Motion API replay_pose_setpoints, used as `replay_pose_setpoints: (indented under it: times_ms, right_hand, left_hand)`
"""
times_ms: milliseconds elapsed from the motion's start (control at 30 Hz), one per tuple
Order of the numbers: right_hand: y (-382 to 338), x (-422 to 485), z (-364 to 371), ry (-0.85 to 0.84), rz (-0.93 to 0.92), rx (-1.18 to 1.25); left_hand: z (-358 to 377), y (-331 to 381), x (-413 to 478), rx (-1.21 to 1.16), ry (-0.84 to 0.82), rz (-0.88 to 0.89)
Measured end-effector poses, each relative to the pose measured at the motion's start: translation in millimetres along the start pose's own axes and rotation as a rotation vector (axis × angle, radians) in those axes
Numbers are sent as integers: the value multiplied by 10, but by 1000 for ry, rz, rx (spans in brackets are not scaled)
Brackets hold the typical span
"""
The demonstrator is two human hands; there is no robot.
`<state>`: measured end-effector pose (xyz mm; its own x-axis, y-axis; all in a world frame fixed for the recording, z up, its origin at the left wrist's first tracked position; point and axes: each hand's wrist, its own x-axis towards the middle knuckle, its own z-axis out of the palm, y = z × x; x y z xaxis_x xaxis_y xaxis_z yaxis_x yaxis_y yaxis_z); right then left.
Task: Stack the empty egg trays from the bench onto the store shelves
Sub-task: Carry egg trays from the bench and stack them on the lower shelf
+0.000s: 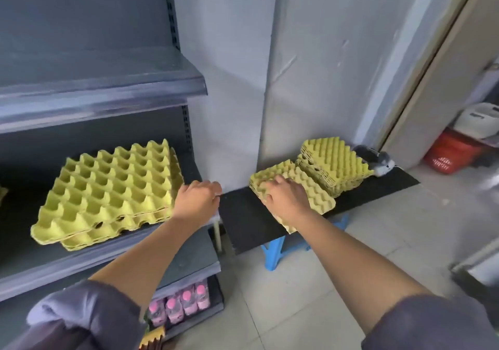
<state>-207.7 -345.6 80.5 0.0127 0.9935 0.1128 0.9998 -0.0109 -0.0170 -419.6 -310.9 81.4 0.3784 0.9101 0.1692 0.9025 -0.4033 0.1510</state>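
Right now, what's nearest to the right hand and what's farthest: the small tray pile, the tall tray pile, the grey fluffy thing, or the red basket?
1. small tray pile: under the right hand, on the bench.
2. tall tray pile: just behind, along the bench.
3. grey fluffy thing: bench's far end.
4. red basket: past the bench, far right.

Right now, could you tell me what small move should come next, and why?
Probably close the right hand on the near trays and lift them: the hand lies flat on top of them on the bench, and the shelf stack has room above.
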Motion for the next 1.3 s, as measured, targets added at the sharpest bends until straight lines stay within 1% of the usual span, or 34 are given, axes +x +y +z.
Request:
replay_pose_setpoints:
  times_ms: [100,200,300,400,533,633,867,1100,1200,1300]
  right_hand:
    - [549,119,130,-52,44,-29]
    - [1024,311,276,-105,88,-44]
    - [1418,520,429,-189,154,-21]
    - [1789,714,584,-236,230,23]
    - [2214,930,797,-336,335,127]
    - [2511,1123,982,-372,352,166]
    - [3281,1658,1495,-484,267,224]
    - [3849,1821,2262,-560,261,252]
    - [3969,1860,2620,-556,262,266]
    - [4066,1891,2982,-604,326,216]
  left_hand:
    - [268,369,440,-15,-31,123]
    - [585,684,890,-58,-86,204]
    - [898,956,1319,-108,-193,228]
    - [1223,1136,1691,-154,-313,197]
    - [1592,1261,1957,-194,-485,82]
    - [1814,1324,2113,-219,-551,-11]
    - [2359,1635,2479,-251,-609,-226]
    - [3075,1975,2525,-220,-624,-383]
    - [3409,1966,2506,-224,-603,-549]
    - [3760,1908,2512,-382,-606,-794]
